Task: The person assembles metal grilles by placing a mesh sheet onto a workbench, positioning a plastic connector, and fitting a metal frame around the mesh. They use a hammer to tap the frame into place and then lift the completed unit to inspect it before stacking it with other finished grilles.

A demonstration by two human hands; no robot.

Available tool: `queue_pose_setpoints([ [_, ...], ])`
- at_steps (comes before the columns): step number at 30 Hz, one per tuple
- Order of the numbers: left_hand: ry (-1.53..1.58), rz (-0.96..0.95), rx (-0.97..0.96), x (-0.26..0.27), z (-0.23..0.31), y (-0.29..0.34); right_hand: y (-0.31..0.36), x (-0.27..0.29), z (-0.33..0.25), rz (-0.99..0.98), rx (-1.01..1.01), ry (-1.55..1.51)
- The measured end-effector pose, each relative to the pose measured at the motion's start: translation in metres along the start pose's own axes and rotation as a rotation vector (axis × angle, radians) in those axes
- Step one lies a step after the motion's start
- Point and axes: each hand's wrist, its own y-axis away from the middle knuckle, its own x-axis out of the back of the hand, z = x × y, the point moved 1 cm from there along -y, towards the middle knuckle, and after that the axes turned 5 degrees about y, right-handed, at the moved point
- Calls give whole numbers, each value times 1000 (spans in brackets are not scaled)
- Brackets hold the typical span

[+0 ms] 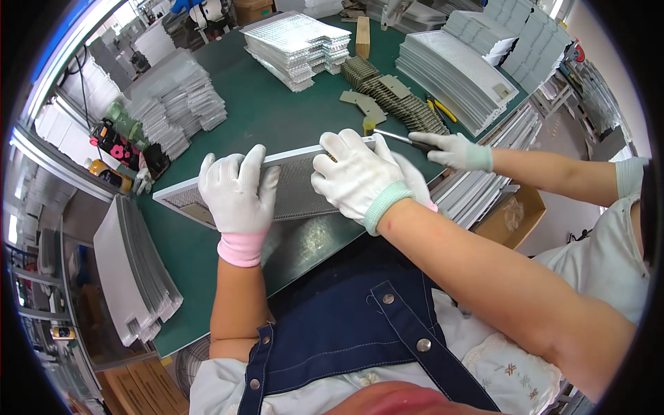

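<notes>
A framed metal mesh panel (pixel 297 185) is tilted up at the table's near edge. My left hand (pixel 238 183), in a white glove with a pink cuff, is closed over its upper edge, left of the middle. My right hand (pixel 415 178), also pink-cuffed, is at the panel's right end, mostly hidden behind a co-worker's green-cuffed left hand (pixel 363 176). That hand grips the upper edge, a small brass-coloured bit showing between its fingers. The co-worker's right hand (pixel 453 151) holds a small hammer (pixel 393 135), its yellowish head just beyond the panel's right end.
On the green table (pixel 263 124) lie a row of brownish metal plates (pixel 401 104), yellow-handled pliers (pixel 443 111) and a wooden block (pixel 362 38). Mesh stacks stand at the back (pixel 297 41), left (pixel 176 97) and right (pixel 453 76). Curved panels (pixel 131 270) lean at the near left.
</notes>
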Motion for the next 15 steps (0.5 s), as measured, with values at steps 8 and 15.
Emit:
queue_pose_setpoints([
  [8, 115, -61, -88, 28, 1, -4, 3, 2, 3, -55, 59, -112],
  [15, 38, 68, -92, 43, 14, 0, -7, 34, 34, -146, 545, 61],
])
